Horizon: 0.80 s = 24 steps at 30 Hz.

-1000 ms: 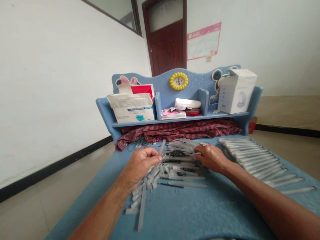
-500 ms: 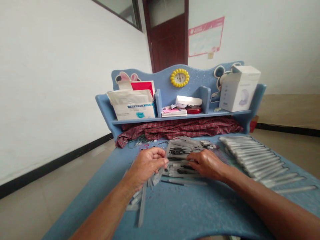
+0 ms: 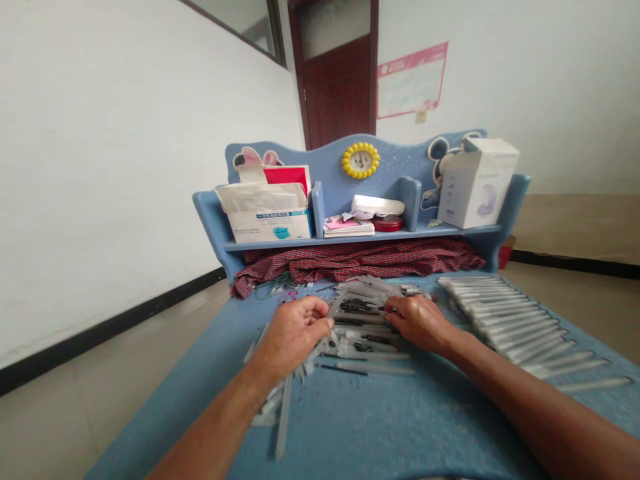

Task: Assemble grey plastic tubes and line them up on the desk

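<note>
My left hand (image 3: 300, 333) is closed in a pinch, with a translucent pen barrel (image 3: 337, 305) standing tilted up from its fingertips. To the right, my right hand (image 3: 417, 321) has its fingers bent together over the pile's right side, and a small dark piece shows at the tips, too small to name. Between the hands lies a heap of frosted pen barrels (image 3: 373, 287) mixed with small black pen parts (image 3: 357, 307). More loose barrels (image 3: 283, 417) lie under and in front of my left wrist. A long row of pens (image 3: 520, 320) lies side by side at the right.
The blue desk (image 3: 360, 427) has a raised shelf (image 3: 350, 241) at the back. On it stand a mask box (image 3: 273, 225), papers (image 3: 349, 229), a red tin (image 3: 387, 223) and a white box (image 3: 477, 187). Checked cloth (image 3: 360, 259) is bunched beneath the shelf.
My right hand has shifted slightly right and up from the middle of the pile, uncovering black parts there. My left hand stays nearly in place with the barrel. The view has tilted slightly.
</note>
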### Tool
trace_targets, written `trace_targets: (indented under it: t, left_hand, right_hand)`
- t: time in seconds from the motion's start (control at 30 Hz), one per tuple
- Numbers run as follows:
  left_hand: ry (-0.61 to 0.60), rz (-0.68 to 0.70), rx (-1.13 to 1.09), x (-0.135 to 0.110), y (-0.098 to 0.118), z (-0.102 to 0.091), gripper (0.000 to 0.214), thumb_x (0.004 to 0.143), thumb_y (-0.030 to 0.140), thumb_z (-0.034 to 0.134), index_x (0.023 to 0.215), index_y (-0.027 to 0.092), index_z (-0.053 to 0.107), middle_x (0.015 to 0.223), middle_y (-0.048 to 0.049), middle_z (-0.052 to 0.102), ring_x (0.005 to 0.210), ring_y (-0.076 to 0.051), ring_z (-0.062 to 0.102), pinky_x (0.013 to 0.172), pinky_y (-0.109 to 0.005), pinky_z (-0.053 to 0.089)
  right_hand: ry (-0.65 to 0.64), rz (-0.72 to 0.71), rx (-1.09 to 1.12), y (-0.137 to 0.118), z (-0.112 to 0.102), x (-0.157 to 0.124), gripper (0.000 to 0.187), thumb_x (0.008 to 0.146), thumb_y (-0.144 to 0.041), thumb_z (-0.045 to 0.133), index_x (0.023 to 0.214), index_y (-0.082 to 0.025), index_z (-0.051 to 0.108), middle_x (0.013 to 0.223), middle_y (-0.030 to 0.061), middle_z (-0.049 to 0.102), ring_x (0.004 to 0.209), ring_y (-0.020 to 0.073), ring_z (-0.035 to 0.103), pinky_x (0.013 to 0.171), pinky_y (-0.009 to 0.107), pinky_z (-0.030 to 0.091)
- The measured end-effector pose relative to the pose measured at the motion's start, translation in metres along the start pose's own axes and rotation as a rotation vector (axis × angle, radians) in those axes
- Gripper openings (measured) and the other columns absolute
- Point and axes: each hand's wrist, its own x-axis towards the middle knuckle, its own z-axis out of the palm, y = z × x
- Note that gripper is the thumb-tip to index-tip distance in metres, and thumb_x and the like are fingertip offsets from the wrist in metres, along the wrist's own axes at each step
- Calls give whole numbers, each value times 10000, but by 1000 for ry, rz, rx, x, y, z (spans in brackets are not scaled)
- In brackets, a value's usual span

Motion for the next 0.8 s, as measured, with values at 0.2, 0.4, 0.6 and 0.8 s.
trace_targets:
  t: [0.2,0.4,0.6,0.8]
  left_hand:
    - [34,35,139,-1,4,-4,159,685,319,560,710,162,562,578,30,552,537,-125,520,517,-219,378]
    - [26,44,166,0,2,-8,151,689,314,553,726,169,575,584,32,559,543,-126,515,528,-219,381]
    - [24,57,266,0,2,-11,141,706,299,522,714,168,575,585,25,561,561,-140,519,540,-231,363]
    - [18,78,359,0,1,-11,140,727,287,506,728,172,585,590,19,568,562,-148,520,532,-237,344]
  right_hand:
    - [-2,4,146,5,3,5,216,810,-274,480,810,-200,684,729,49,685,695,163,613,592,238,359]
    - [41,41,356,9,0,5,230,783,-290,493,727,-184,690,561,5,600,552,126,536,519,214,346]
    - [73,38,504,15,0,6,266,797,-290,444,692,-170,658,444,-21,512,464,117,492,490,217,346]
    - [175,68,629,13,-4,5,306,811,-342,430,824,-160,675,499,-15,537,489,126,512,491,222,361]
